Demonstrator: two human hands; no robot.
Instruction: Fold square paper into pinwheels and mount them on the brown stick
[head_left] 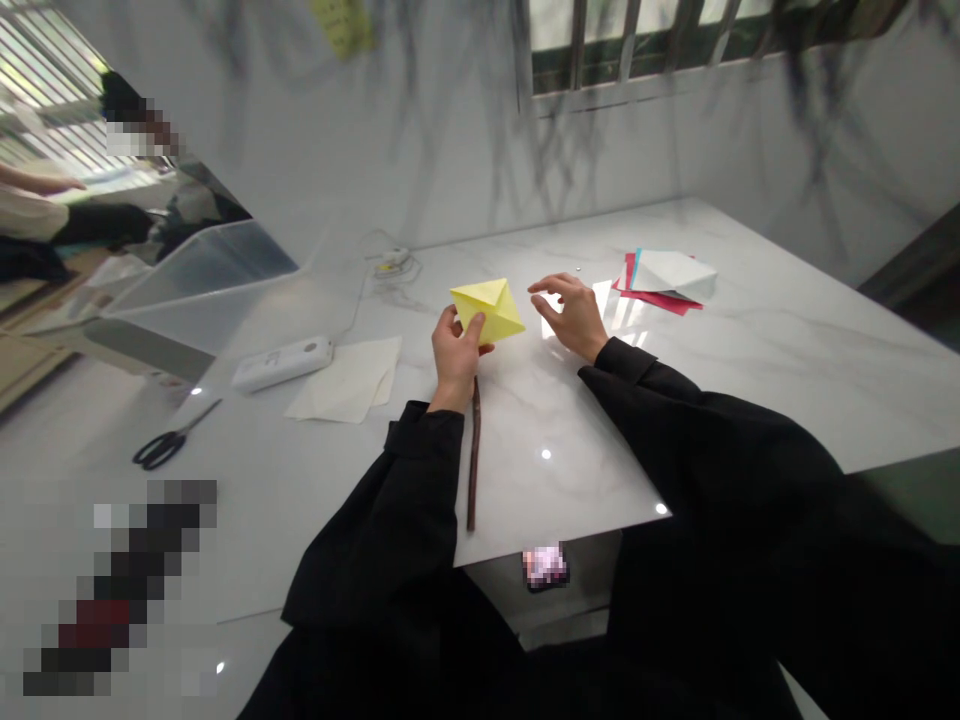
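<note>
My left hand point(457, 358) grips a folded piece of yellow paper point(491, 308), thumb on its front, above the marble-patterned table. Creases run across the paper, and a triangular flap shows along its upper part. To the right of it, my right hand point(574, 315) is raised with thumb and forefinger apart and nothing between them; it does not touch the paper. A thin brown stick point(474, 460) lies on the table just below my left wrist, partly covered at its top end.
Left of my hands lie cream paper sheets point(349, 380), a white power strip point(283, 364) and black-handled scissors point(172, 438). Red, blue and white papers point(667, 275) lie at the right. A clear plastic box point(225, 270) stands far left, near another person's arm point(37, 180).
</note>
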